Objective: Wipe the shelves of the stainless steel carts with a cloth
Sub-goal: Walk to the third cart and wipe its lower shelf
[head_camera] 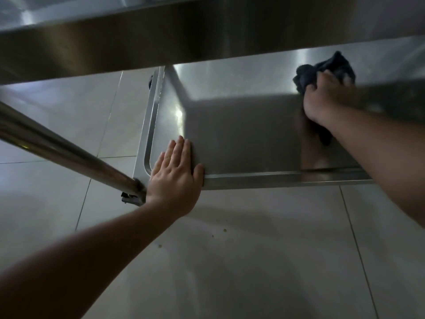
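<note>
The bottom shelf (241, 134) of a stainless steel cart fills the middle of the head view, low over the floor. My right hand (322, 97) grips a bunched dark cloth (326, 67) and holds it against the shelf's far right part. My left hand (174, 169) lies flat with straight fingers on the shelf's near left corner, thumb over the front rim. The upper shelf (184, 38) crosses the top of the view and hides the far edge of the bottom shelf.
A round steel cart leg (57, 146) slants from the left edge down to the shelf's near left corner, with a caster (131, 199) under it. Pale floor tiles (230, 261) with a few small crumbs lie in front and to the left.
</note>
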`<action>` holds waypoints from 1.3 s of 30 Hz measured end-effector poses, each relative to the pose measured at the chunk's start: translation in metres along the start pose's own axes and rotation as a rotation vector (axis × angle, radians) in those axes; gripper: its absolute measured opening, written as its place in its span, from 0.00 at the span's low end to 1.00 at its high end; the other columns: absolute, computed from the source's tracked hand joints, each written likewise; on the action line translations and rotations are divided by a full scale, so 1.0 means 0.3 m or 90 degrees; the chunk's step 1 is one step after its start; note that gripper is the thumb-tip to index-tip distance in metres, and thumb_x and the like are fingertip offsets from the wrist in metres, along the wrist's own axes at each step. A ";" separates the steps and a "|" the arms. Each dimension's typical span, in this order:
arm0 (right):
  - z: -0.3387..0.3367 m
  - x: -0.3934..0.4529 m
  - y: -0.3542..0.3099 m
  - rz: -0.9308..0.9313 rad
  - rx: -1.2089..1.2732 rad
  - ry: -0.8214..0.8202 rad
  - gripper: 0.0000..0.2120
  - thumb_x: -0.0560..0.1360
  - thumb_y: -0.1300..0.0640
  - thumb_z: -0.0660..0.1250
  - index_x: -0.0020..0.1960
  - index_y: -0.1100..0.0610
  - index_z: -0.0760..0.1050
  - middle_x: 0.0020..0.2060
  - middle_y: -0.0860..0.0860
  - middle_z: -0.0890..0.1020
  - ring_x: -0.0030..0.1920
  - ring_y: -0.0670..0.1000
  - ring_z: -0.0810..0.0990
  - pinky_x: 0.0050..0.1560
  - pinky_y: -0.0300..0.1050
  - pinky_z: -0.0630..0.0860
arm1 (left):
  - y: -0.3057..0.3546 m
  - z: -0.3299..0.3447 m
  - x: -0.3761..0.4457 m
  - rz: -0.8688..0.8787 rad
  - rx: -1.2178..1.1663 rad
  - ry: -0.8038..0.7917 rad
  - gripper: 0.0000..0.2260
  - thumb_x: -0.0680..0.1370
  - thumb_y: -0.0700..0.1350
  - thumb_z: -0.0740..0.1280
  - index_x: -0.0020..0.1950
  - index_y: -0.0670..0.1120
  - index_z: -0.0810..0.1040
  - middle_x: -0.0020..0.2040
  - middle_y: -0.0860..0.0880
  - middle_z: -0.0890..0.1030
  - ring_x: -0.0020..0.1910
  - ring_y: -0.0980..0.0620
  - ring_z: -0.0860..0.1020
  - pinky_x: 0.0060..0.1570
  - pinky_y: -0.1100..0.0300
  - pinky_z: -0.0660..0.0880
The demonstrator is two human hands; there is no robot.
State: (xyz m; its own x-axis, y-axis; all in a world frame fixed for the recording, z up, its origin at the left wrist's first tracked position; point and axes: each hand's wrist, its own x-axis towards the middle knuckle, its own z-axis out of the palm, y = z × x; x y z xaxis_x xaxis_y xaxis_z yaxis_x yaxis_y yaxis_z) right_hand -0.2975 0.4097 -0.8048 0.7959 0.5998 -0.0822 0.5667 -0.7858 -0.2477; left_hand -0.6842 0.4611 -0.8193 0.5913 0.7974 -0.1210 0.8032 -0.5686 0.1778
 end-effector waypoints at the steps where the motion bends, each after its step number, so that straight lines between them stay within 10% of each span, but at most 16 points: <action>1: 0.014 0.004 -0.065 -0.034 0.000 -0.019 0.28 0.83 0.43 0.48 0.81 0.50 0.61 0.82 0.47 0.60 0.81 0.60 0.55 0.80 0.56 0.53 | 0.001 0.001 -0.001 -0.002 0.002 0.004 0.34 0.84 0.66 0.37 0.86 0.52 0.38 0.86 0.54 0.36 0.83 0.58 0.33 0.80 0.58 0.33; 8: 0.102 -0.111 -0.384 -0.399 0.004 -0.136 0.29 0.82 0.39 0.56 0.82 0.44 0.61 0.82 0.43 0.61 0.82 0.56 0.55 0.81 0.54 0.54 | 0.004 0.005 0.000 0.002 -0.004 0.003 0.34 0.84 0.66 0.37 0.86 0.51 0.39 0.86 0.53 0.38 0.84 0.56 0.34 0.81 0.56 0.35; 21: 0.028 -0.505 -0.120 -0.668 -0.063 -0.262 0.44 0.71 0.20 0.55 0.82 0.37 0.56 0.81 0.35 0.57 0.82 0.49 0.51 0.80 0.50 0.48 | 0.005 -0.045 0.000 0.013 -0.034 -0.046 0.36 0.84 0.68 0.38 0.88 0.50 0.42 0.87 0.52 0.40 0.84 0.57 0.36 0.83 0.53 0.39; 39: -0.094 -0.652 -0.014 -0.655 -0.003 -0.200 0.23 0.78 0.54 0.71 0.72 0.44 0.76 0.66 0.41 0.80 0.58 0.54 0.76 0.56 0.53 0.74 | 0.135 -0.131 -0.041 0.003 -0.116 -0.111 0.33 0.85 0.65 0.47 0.88 0.52 0.49 0.88 0.53 0.47 0.85 0.56 0.41 0.81 0.54 0.38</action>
State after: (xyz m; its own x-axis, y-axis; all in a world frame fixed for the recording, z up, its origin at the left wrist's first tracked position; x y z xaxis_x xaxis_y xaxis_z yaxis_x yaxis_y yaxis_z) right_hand -0.4497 0.2914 -0.7605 -0.1541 0.9847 -0.0809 0.9344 0.1186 -0.3360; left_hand -0.6617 0.4363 -0.7723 0.6115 0.7389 -0.2830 0.7831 -0.5138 0.3505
